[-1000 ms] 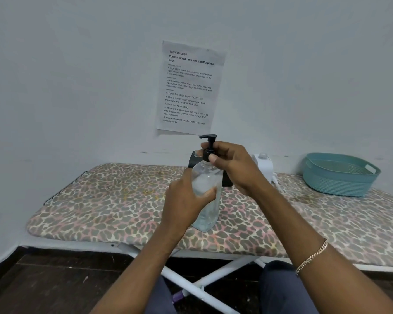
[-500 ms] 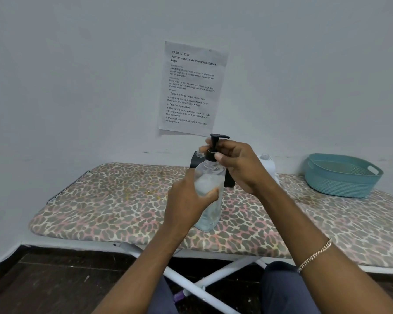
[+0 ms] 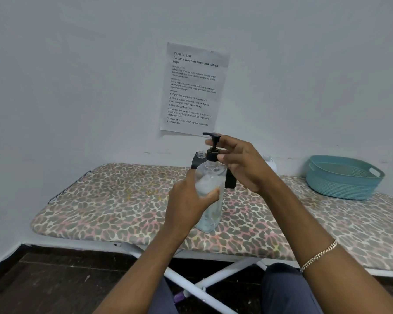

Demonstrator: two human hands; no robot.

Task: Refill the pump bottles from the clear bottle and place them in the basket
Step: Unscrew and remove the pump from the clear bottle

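Your left hand [image 3: 188, 200] grips the clear pump bottle [image 3: 210, 177], tilted, well left of the teal basket [image 3: 343, 177]. Your right hand [image 3: 243, 164] has loosened: its fingers [image 3: 225, 157] now only lightly pinch the black collar [image 3: 212, 154]. The nozzle [image 3: 210, 135] has swung away from the basket.

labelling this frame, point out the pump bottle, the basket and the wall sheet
pump bottle [image 3: 211, 173], head view, clear shoulder
basket [image 3: 340, 186], head view, front wall
wall sheet [image 3: 193, 87], head view, printed middle

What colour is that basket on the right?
Teal, a blue-green. The basket shows best in the head view, at the right.
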